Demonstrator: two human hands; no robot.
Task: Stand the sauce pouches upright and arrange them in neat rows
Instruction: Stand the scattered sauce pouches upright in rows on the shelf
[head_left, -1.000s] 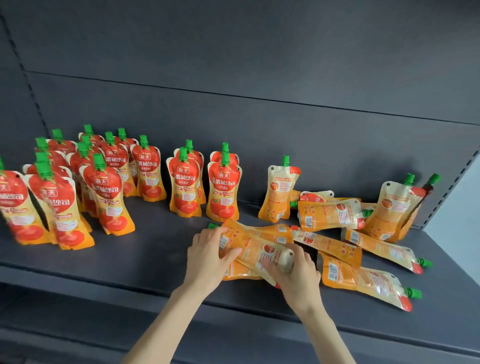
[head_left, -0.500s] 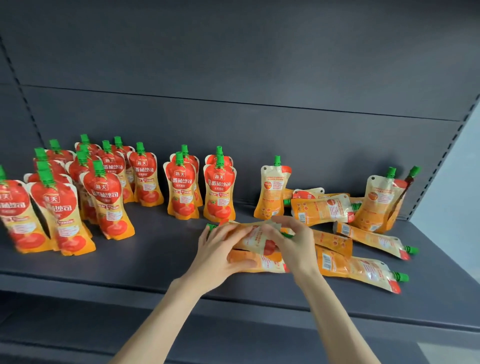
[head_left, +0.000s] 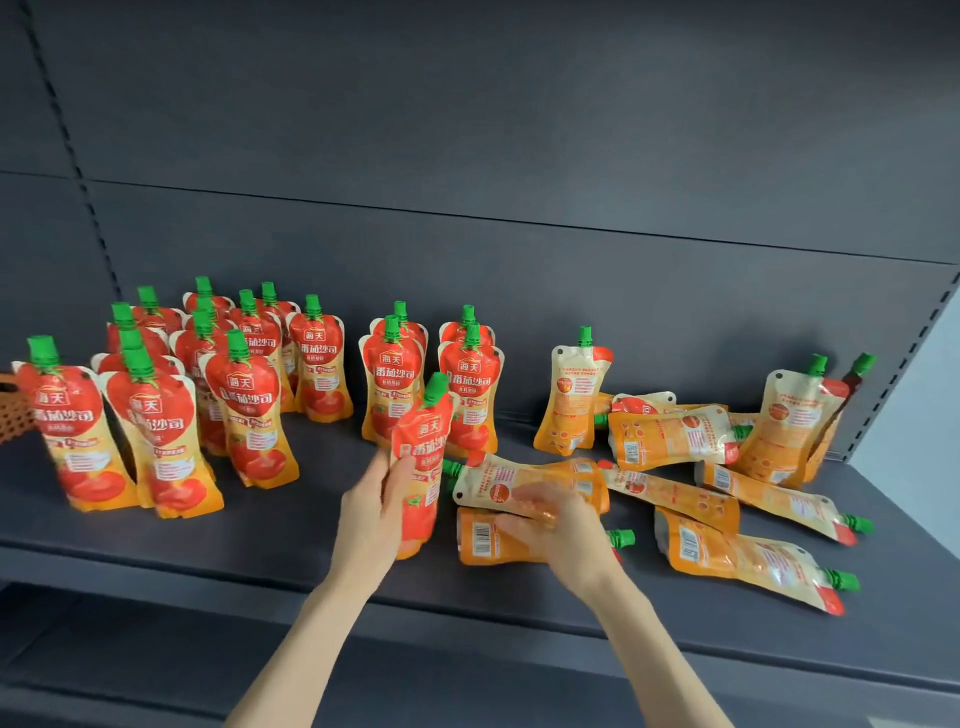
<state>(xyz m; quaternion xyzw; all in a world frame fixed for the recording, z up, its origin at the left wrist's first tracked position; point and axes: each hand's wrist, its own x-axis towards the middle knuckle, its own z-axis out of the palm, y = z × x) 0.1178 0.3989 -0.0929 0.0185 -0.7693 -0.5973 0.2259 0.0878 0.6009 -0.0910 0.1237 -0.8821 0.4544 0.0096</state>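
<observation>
My left hand (head_left: 376, 506) grips a red and orange sauce pouch (head_left: 422, 457) with a green cap, held nearly upright and tilted right, just above the dark shelf (head_left: 260, 545). My right hand (head_left: 558, 525) is blurred and rests over two pouches lying flat: one with its back up (head_left: 511, 480) and one showing a barcode (head_left: 483, 538). Whether its fingers curl round either, I cannot tell. Several pouches stand upright in rows at the left (head_left: 249, 415). Several more lie flat or lean at the right (head_left: 748, 551).
A pouch stands alone with its back to me (head_left: 574, 400), and two lean against the back panel at the far right (head_left: 789, 421). An orange mesh basket edge (head_left: 10, 410) shows at the far left. The shelf's front edge (head_left: 467, 613) runs below my forearms.
My left hand has lifted one pouch out of the flat pile and turned it upright toward the left. My right hand let go of it and dropped onto the pouches lying below.
</observation>
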